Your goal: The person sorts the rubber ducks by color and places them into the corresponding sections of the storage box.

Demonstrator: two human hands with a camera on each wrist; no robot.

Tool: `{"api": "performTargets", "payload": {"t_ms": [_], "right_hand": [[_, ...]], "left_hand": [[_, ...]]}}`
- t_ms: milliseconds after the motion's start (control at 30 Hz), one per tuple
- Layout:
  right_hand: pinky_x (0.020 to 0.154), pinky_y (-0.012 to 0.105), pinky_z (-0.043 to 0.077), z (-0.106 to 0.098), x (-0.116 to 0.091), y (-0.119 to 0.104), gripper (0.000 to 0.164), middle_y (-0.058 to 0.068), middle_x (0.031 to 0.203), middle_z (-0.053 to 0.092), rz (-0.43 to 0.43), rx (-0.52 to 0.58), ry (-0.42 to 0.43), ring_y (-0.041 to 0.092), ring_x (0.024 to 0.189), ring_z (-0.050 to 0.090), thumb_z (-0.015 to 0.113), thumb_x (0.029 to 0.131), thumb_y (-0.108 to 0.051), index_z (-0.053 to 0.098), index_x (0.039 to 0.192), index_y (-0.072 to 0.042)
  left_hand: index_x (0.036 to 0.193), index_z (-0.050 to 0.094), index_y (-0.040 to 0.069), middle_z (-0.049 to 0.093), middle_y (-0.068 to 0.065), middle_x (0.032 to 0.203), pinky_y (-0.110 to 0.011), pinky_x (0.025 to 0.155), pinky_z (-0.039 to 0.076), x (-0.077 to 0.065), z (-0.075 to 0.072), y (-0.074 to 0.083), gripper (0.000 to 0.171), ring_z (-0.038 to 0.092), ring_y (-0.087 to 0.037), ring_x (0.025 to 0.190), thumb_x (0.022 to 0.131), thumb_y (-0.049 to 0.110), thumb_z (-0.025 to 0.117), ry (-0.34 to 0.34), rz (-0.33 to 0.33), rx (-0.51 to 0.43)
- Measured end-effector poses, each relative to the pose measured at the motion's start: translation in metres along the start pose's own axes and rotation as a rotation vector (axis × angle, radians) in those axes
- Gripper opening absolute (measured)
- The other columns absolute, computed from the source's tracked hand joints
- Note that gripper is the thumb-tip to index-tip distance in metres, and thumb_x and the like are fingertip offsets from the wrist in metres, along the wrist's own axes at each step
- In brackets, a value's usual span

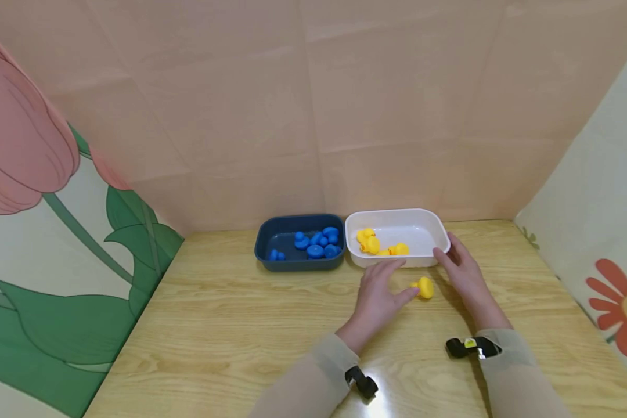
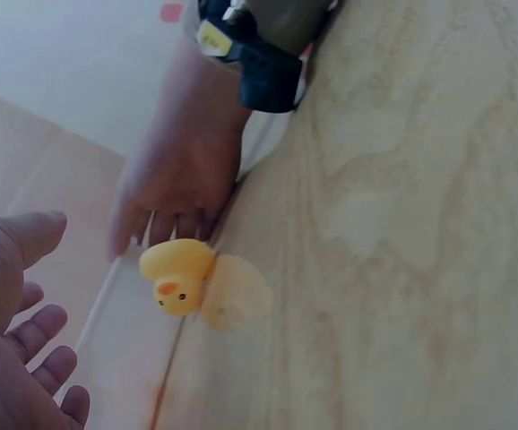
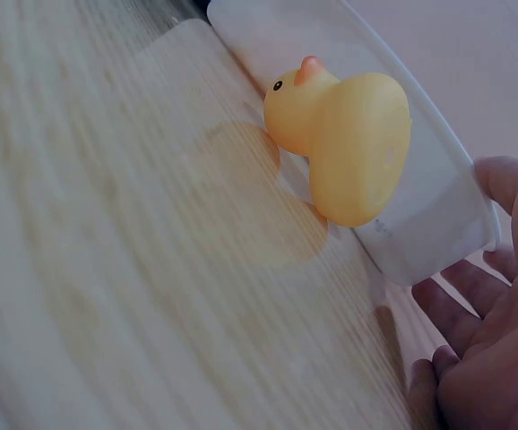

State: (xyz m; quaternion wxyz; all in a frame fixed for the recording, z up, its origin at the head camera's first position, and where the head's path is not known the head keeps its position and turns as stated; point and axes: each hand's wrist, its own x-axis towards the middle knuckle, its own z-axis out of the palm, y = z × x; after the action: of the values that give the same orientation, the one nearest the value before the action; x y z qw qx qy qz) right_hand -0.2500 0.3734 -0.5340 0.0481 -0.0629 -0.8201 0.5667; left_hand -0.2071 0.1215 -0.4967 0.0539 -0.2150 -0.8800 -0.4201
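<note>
A yellow rubber duck (image 1: 425, 288) lies tipped over on the wooden table, in front of a white bin (image 1: 422, 261). My left hand (image 1: 378, 296) is just left of this duck, fingers loosely spread and holding nothing; its thumb overlaps the duck's edge in the head view. In the left wrist view a gap separates the duck (image 2: 176, 269) from that hand. My right hand (image 1: 467, 278) is at the bin's right end. Its thumb meets the rim of the bin (image 3: 420, 237) in the right wrist view, the other fingers extended outside the corner.
Several yellow ducks (image 1: 371, 245) lie inside the white bin. Close on its left stands a dark blue bin (image 1: 298, 265) with several blue ducks (image 1: 316, 251). A beige sheet (image 1: 313, 116) rises behind the table (image 1: 214, 325); flower-patterned panels flank both sides.
</note>
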Motion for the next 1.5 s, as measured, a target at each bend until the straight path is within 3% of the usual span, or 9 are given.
{"api": "performTargets", "payload": {"t_ms": [167,500,800,1133,1500], "right_hand": [[0.128,0.071,0.02,0.0,-0.001,-0.001,0.1,0.018,0.183,0.013,0.005,-0.006,0.002,0.049,0.165,0.018,0.055,0.108,-0.068,0.003,0.179,-0.021],[0.128,0.07,0.019,0.002,-0.001,-0.001,0.099,0.021,0.181,0.016,-0.03,0.008,0.007,0.05,0.164,0.02,0.057,0.109,-0.065,0.005,0.179,-0.018],[0.129,0.069,0.019,0.002,0.0,0.003,0.095,0.022,0.181,0.018,-0.036,0.019,0.009,0.05,0.163,0.022,0.057,0.111,-0.06,0.006,0.179,-0.018],[0.127,0.072,0.021,0.001,-0.001,0.0,0.101,0.018,0.183,0.013,0.009,-0.002,0.0,0.05,0.165,0.017,0.055,0.108,-0.07,0.002,0.179,-0.022],[0.127,0.071,0.02,0.0,0.001,-0.001,0.099,0.019,0.182,0.013,0.006,0.003,-0.002,0.05,0.165,0.017,0.054,0.109,-0.068,0.002,0.179,-0.022]], "left_hand": [[0.156,0.064,0.025,0.061,0.009,0.155,-0.037,0.119,0.044,-0.002,0.01,-0.003,0.064,0.053,-0.015,0.143,0.098,0.042,0.087,-0.018,0.035,0.029],[0.153,0.066,0.025,0.062,0.013,0.153,-0.038,0.119,0.044,0.005,0.028,-0.009,0.063,0.053,-0.014,0.141,0.097,0.044,0.087,-0.062,0.007,0.024],[0.154,0.066,0.025,0.063,0.013,0.152,-0.036,0.119,0.042,0.008,0.042,-0.013,0.066,0.054,-0.014,0.14,0.096,0.047,0.087,-0.093,0.028,0.072],[0.155,0.064,0.03,0.062,0.017,0.152,-0.03,0.111,0.042,0.008,0.048,-0.012,0.064,0.054,-0.01,0.139,0.097,0.051,0.085,-0.101,0.027,0.16],[0.15,0.068,0.032,0.066,0.02,0.145,-0.026,0.101,0.04,0.009,0.05,-0.009,0.057,0.057,-0.005,0.126,0.098,0.048,0.085,-0.088,0.012,0.159]]}}
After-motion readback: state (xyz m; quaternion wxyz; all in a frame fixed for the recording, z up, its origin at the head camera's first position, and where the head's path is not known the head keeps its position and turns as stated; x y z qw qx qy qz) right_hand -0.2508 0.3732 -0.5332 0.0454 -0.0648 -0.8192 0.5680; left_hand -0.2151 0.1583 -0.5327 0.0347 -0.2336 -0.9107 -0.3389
